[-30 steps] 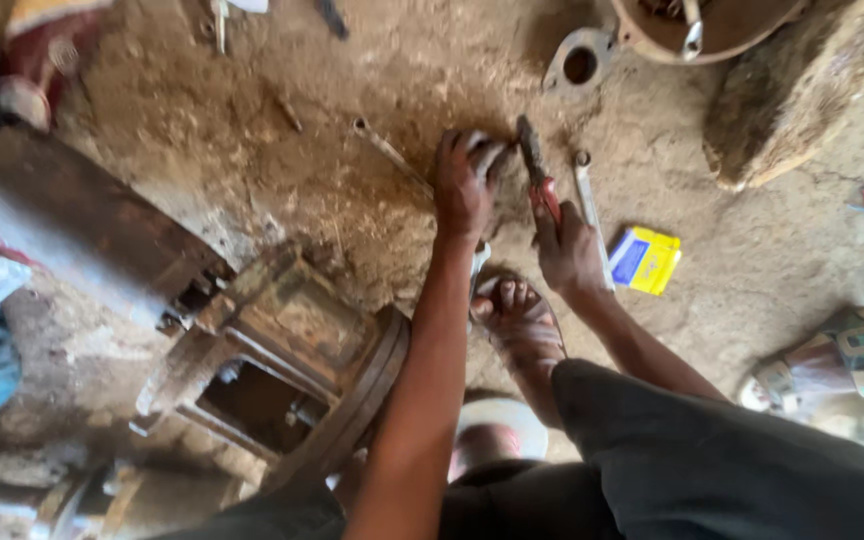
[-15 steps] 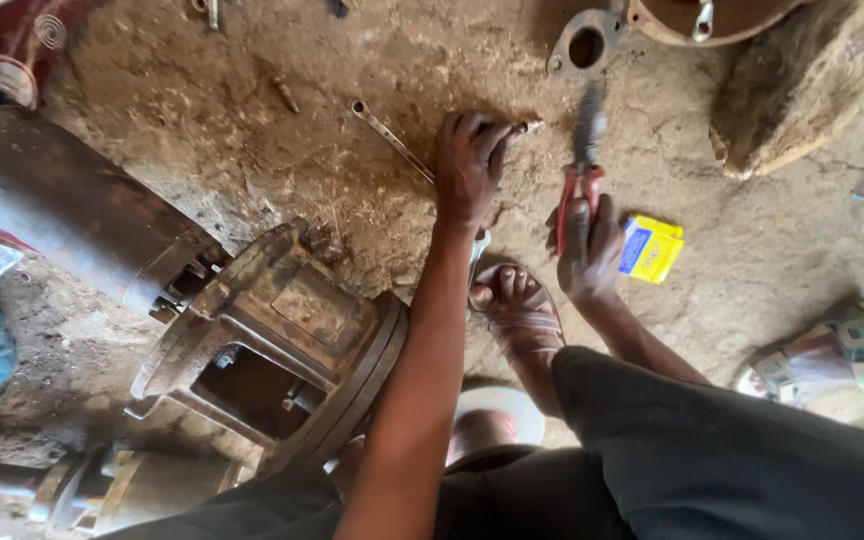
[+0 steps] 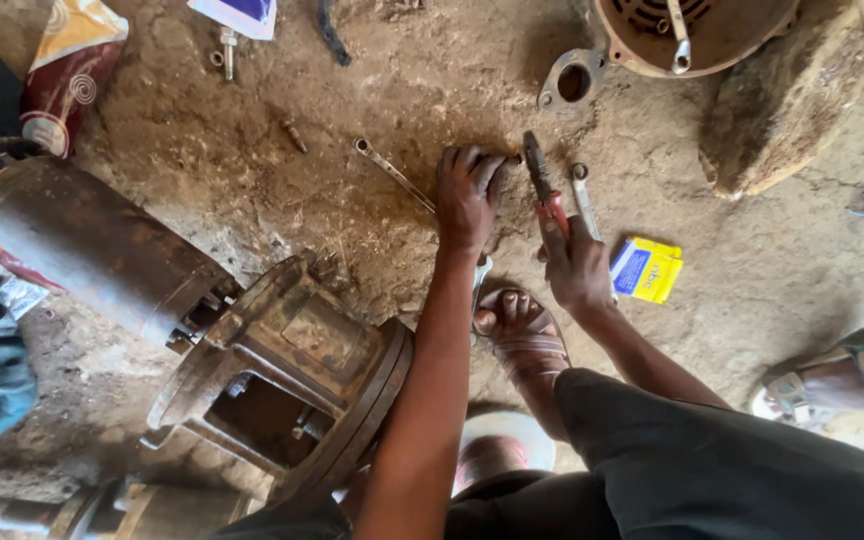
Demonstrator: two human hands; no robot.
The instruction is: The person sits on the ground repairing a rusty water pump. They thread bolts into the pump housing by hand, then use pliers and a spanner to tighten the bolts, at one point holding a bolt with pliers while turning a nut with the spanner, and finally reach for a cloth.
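Left hand (image 3: 467, 195) presses palm-down on the dirt floor (image 3: 252, 190), fingers bent and pinching something too small to make out at their tips. Just to its right, the right hand (image 3: 574, 265) is closed round the red handles of a pair of pliers (image 3: 542, 185), whose dark nose points far, toward the left fingertips. A thin spanner (image 3: 392, 175) lies on the floor just left of the left hand, and a second spanner (image 3: 584, 198) lies right beside the pliers. A yellow and blue box (image 3: 647, 270) sits on the floor just right of the right hand. A sandalled foot (image 3: 517, 330) rests near, between the two forearms. At the left, a large rusty pump housing (image 3: 272, 370) joined to a dark cylinder (image 3: 92, 250) lies on its side. Far right, a round rusty casing (image 3: 702, 35) leans by a stone (image 3: 787, 90)
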